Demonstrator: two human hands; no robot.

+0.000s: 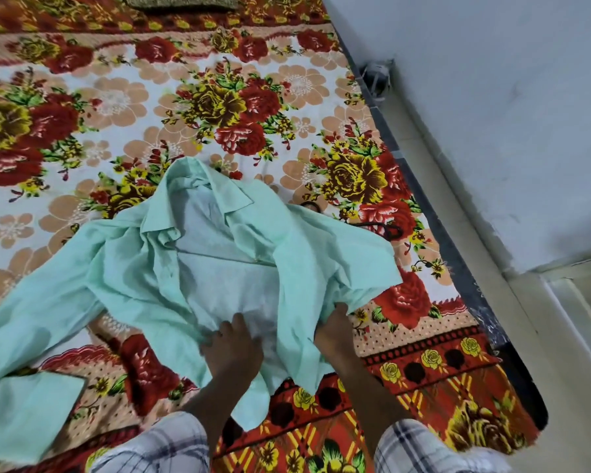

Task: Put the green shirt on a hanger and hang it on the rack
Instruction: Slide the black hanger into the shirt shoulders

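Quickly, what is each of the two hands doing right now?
Left hand: pressed on the green shirt, fingers spread, apparently gripping no fabric.
Right hand: closed on the shirt's right front edge.

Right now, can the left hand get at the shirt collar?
Probably yes: the left hand rests on the shirt, and the collar lies open farther up the bed, nothing covering it.
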